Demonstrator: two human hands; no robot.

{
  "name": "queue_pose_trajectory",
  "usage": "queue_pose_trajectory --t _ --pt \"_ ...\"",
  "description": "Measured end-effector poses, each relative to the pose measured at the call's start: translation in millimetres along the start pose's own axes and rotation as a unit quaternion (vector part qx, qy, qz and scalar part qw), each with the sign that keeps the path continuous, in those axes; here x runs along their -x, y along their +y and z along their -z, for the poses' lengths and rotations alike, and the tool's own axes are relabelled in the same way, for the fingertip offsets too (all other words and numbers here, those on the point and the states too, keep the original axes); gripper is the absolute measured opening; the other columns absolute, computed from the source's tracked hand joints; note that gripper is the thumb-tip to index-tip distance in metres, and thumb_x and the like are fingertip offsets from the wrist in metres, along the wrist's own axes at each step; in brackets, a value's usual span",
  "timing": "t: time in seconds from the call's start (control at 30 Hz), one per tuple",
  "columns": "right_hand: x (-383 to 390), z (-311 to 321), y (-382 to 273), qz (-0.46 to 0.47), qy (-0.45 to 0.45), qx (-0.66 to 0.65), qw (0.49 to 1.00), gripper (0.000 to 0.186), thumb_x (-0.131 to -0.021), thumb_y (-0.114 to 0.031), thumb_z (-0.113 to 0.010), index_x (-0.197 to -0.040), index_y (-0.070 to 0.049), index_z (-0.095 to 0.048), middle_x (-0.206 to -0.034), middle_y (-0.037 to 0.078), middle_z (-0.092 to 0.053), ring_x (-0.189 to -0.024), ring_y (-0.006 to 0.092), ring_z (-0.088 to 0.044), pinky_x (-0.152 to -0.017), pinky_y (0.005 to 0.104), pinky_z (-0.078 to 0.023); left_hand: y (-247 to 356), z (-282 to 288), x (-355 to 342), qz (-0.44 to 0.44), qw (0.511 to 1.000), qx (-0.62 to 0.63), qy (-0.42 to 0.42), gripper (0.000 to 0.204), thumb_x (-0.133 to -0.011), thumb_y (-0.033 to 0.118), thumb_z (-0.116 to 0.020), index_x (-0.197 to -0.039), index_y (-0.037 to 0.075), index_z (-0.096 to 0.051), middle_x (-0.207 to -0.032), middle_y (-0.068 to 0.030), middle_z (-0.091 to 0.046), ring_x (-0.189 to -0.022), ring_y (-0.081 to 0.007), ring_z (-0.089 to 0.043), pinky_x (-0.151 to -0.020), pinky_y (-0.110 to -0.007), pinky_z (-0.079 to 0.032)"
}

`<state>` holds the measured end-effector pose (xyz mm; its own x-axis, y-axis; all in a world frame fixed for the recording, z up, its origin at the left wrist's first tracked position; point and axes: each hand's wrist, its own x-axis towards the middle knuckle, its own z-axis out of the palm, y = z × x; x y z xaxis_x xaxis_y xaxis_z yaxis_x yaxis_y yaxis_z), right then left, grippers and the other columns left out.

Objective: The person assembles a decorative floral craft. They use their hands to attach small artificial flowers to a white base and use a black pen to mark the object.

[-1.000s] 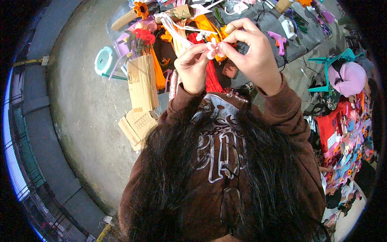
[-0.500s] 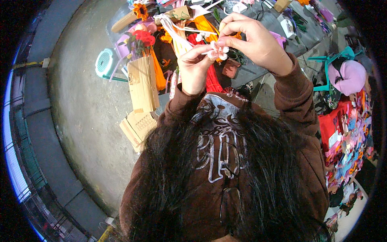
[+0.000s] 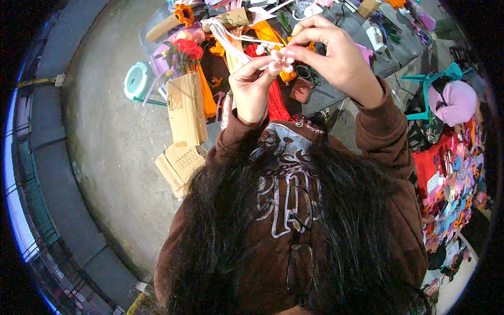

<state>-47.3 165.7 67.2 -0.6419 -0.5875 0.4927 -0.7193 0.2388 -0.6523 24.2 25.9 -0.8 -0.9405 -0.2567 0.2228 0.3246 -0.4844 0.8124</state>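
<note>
A small pale pink craft flower (image 3: 283, 62) with fuzzy petals is held up over the near part of the table. My left hand (image 3: 250, 86) pinches one side of it between thumb and fingers. From the right, my right hand (image 3: 336, 58) has thumb and forefinger pressed together at the flower's upper edge. Whatever lies between those right fingertips is too small to make out. Behind the hands lie bundles of white fuzzy stems (image 3: 231, 50), orange stems (image 3: 268, 34) and red stems (image 3: 277, 101).
Red flowers (image 3: 189, 48) and an orange flower (image 3: 184, 14) lie at the table's left. A cardboard piece (image 3: 187, 110) sticks out at the near left. Beyond it stands a mint stool (image 3: 137, 81). At right are a green stool (image 3: 428, 86) and a pink round cushion (image 3: 457, 102).
The flower has turned a little and shifted slightly left. My right hand has moved a bit, its fingers still close at the petals; the left hand keeps its pinch.
</note>
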Motion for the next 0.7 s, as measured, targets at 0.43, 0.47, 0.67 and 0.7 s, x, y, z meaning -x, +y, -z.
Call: queue_pose_trajectory --t 0.43,0.47,0.67,0.7 --pt "6.0 -16.2 -11.6 -0.032 0.070 0.010 0.997 0.014 -0.070 -0.013 -0.064 -0.074 0.000 -0.061 -0.081 0.013 -0.054 -0.076 0.0260 -0.054 -0.069 0.0313 -0.042 -7.2 7.6 -2.3 -0.136 0.980 -0.145 0.022 0.013 -0.075 -0.002 -0.061 -0.088 -0.005 -0.061 -0.086 -0.0106 -0.062 -0.078 -0.0130 -0.057 -0.073 -0.025 -0.046" --pt "6.8 -16.4 -10.2 -0.040 0.074 -0.019 0.996 0.014 -0.071 -0.013 -0.064 -0.074 0.000 -0.062 -0.081 0.013 -0.054 -0.076 0.0256 -0.055 -0.069 0.0307 -0.043 -5.7 6.0 -1.8 -0.117 0.986 -0.114 0.024 0.013 -0.075 -0.002 -0.061 -0.088 -0.005 -0.061 -0.086 -0.0109 -0.062 -0.078 -0.0131 -0.057 -0.074 -0.025 -0.046" --pt "12.7 -10.7 -6.2 -0.042 0.055 -0.028 0.997 0.014 -0.071 -0.014 -0.064 -0.078 -0.002 -0.064 -0.081 0.011 -0.056 -0.077 0.0218 -0.056 -0.070 0.0284 -0.043 1.3 -0.2 -4.1 -0.083 0.996 -0.039 0.013 0.012 -0.076 -0.001 -0.061 -0.087 -0.006 -0.061 -0.087 -0.0114 -0.062 -0.080 -0.0136 -0.057 -0.075 -0.026 -0.045" --pt "13.2 -11.4 -6.4 -0.048 0.055 -0.038 0.997 0.014 -0.071 -0.014 -0.064 -0.077 -0.002 -0.064 -0.081 0.011 -0.056 -0.077 0.0215 -0.056 -0.070 0.0283 -0.043 0.4 0.7 -3.9 -0.085 0.996 -0.038 0.013 0.012 -0.076 -0.002 -0.061 -0.087 -0.005 -0.061 -0.086 -0.0111 -0.062 -0.080 -0.0137 -0.057 -0.075 -0.026 -0.045"
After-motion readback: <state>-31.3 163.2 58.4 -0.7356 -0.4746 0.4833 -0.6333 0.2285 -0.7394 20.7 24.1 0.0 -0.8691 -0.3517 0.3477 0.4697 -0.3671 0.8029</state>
